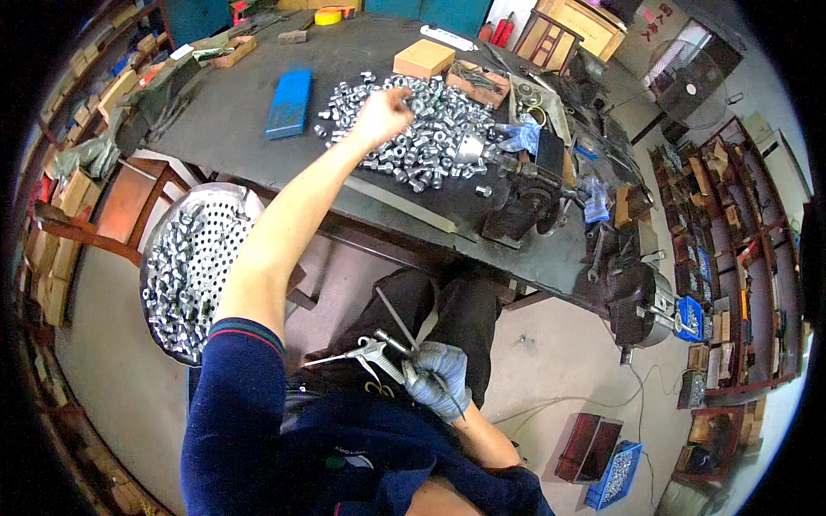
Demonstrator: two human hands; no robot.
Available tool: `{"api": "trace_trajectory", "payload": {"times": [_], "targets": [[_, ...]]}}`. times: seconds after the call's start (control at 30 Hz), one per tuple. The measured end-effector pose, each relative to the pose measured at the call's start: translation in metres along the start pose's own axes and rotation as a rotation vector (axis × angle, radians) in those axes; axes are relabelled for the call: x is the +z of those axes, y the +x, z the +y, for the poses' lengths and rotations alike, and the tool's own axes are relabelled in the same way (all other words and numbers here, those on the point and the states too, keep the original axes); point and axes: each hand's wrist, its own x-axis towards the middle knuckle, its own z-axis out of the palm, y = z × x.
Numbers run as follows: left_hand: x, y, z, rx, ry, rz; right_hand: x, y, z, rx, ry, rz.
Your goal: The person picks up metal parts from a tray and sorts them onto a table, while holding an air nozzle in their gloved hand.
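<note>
A: Where is the left hand?

B: The bare left hand [385,116] is on the far side, over the workbench [224,107], at the pile of metal fittings [434,142]. Its fingers are curled in; I cannot tell whether they grip a fitting.

A: And the right?

B: The right hand [440,380], in a blue-grey glove, is near, above the lap. It is closed around the handle of a silver air gun [368,353], whose thin nozzle points left.

A: Is that metal beside the gun?

B: Yes, a small cylindrical piece [392,342] shows just by the glove. Whether the fingers pinch it, I cannot tell.

A: What surrounds the pile?

B: A blue case [289,103] lies to its left, a yellowish box [423,58] at its far edge, and a dark vise [529,193] to its right.

A: Anything nearer?

B: On the left, a round perforated basin [217,230] stands in front of the workbench. Metal fittings also lie in it, mostly along its left side; the left arm hides part of its right.
</note>
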Motion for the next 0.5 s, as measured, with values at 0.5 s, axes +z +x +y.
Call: {"api": "trace_trajectory", "payload": {"times": [0.5], "targets": [[-0.227,-0.298,-0.059,-0.326,0.848,-0.575,0.018,-0.032,0.035,0.029,0.079,-0.008]]}}
